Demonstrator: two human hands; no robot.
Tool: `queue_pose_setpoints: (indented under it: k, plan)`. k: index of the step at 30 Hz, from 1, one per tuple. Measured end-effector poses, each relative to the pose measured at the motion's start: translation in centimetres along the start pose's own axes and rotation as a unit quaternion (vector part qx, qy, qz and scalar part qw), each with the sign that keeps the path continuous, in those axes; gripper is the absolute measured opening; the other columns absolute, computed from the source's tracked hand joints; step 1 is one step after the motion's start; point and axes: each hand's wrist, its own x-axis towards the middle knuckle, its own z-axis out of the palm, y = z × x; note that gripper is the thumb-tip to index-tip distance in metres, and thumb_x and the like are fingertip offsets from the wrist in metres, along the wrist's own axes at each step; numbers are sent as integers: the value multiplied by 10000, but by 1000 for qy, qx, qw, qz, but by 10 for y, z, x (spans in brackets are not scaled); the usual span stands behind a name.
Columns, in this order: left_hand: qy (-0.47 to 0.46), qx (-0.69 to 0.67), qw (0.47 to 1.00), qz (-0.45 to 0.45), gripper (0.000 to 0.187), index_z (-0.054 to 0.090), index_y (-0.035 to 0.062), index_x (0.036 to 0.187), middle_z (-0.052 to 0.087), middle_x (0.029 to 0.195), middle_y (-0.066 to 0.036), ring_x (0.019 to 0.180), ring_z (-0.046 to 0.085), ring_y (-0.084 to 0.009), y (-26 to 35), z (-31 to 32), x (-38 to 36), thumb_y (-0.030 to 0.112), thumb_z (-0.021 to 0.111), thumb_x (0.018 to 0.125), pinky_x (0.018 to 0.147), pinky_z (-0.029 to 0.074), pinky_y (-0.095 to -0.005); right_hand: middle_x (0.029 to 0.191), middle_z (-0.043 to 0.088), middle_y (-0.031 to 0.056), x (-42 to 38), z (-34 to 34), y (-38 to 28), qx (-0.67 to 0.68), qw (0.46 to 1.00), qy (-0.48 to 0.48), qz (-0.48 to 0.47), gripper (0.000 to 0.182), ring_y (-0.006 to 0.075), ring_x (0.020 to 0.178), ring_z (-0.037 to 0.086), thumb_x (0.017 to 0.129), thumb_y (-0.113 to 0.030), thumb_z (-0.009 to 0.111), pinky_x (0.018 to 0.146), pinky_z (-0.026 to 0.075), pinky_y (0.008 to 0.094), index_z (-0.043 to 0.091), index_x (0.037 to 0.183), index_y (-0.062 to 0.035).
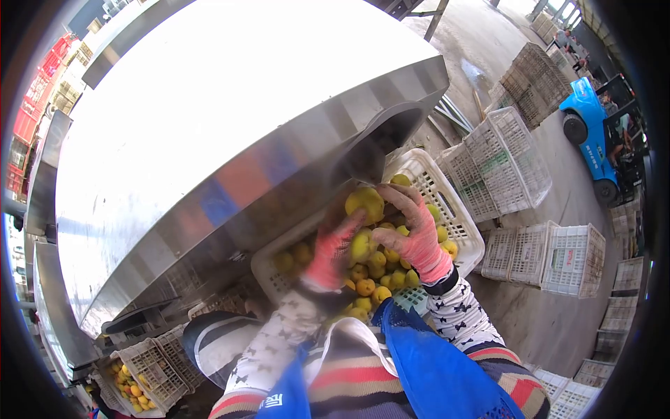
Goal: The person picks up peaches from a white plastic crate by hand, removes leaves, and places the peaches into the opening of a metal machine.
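Both hands wear pink-red gloves with bare fingertips and work over a white plastic crate (469,234) of yellow peach-like fruit (377,260). My left hand (333,250), blurred, is closed at a raised yellow fruit (366,202), with a fingertip lying over its lower side. My right hand (417,234) has its fingers stretched and parted from the thumb, the fingertips right at that fruit's right edge. Another blurred yellow fruit sits between the palms. Just above the hands, the dark mouth of a metal chute (380,140) overhangs the crate.
A large steel-rimmed table (237,91) with a bright white top fills the upper left. Stacked crates (506,164) stand at right, more crates (544,258) below them. A blue forklift (593,133) with a person is at far right. Another fruit-filled crate (150,370) is at lower left.
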Motion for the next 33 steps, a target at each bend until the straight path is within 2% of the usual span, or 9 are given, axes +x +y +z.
queue_pose_setpoints:
  k: [5,9,15,17,19,21,25,30,33]
  plan:
    - [23,161,986,45,439,486,19,1387,588,1272,-125,1121,589,-218,-8,-7,-5,178,569,987,969,471,-331,1248,548,117,8,9,4,-100,993,39,-49,736,224,1119,559,713,-277,866,934,460,341,546,1329,-35]
    - [76,-95,992,-41,361,564,18,1294,647,1184,-117,1040,636,-211,4,-4,-4,216,537,993,908,528,-361,1200,569,150,25,8,22,38,993,102,-35,656,260,1102,574,736,-298,833,916,473,353,568,1264,-15]
    - [122,-282,938,-160,311,587,15,1176,655,1101,-131,979,658,-254,-44,-48,-2,254,538,983,858,556,-407,1113,611,180,88,18,29,-398,905,126,-87,467,339,1045,593,798,-341,721,843,515,412,636,1121,-14]
    - [92,147,985,-4,280,588,21,1166,643,1119,-131,1026,641,-257,-31,-30,-10,223,543,978,873,554,-419,1113,613,179,115,37,43,-495,856,108,-103,372,335,1048,590,821,-323,686,843,515,422,668,1049,-29]
    - [82,246,965,37,253,588,19,1161,630,1145,-132,1066,626,-252,-32,-24,-12,179,548,969,894,548,-420,1094,616,167,137,33,65,-550,824,98,-96,347,326,1062,582,819,-330,677,849,513,421,666,1029,-54]
    - [110,123,986,4,256,581,16,1180,630,1162,-126,1083,618,-236,-43,-36,-7,130,572,951,920,537,-406,1089,614,173,109,19,23,-366,906,137,-162,408,338,1016,599,818,-364,688,845,512,427,645,1075,-50]
    - [81,200,975,59,403,541,27,1290,653,1158,-97,1089,616,-216,-51,-51,-4,71,655,906,961,501,-368,1108,601,149,28,19,-7,-146,985,4,90,707,280,972,607,742,-381,820,857,496,384,556,1306,-46]
    - [30,-384,917,-108,419,491,8,1353,555,1319,-140,1217,546,-251,-23,-23,2,39,569,943,1012,461,-359,1121,579,145,9,34,0,-144,986,60,58,720,267,986,596,685,-300,840,867,493,370,578,1304,-40]
    - [98,-205,972,-65,354,571,18,1256,588,1250,-147,1179,561,-257,-19,-6,-2,182,556,943,1012,461,-400,1152,573,187,37,23,-19,-227,966,121,23,709,344,1061,591,675,-243,816,926,494,401,571,1307,-34]
